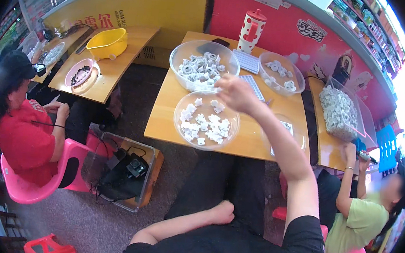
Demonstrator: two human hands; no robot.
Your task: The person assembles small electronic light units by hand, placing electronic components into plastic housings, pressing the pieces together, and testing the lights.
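Note:
My right hand [235, 94] is raised over the table, above the gap between two clear round tubs. Its fingers are bent and drawn together, and whatever they pinch, if anything, cannot be made out. Past the fingertips stands the larger tub [174, 71], heaped with small white ring-like plastic parts [199, 68]. Nearer me, below the hand, is a shallower tub [177, 131] with loose white parts [206, 125] over its bottom. My left hand [223, 212] rests on my lap, curled closed with nothing showing in it.
Behind stand a spotted red-lidded cup [252, 32], white gridded trays [246, 62] and a third tub [299, 82] of white parts. A clear lid [294, 134] lies under my forearm. People sit left and right; a plastic bin [141, 188] stands on the floor.

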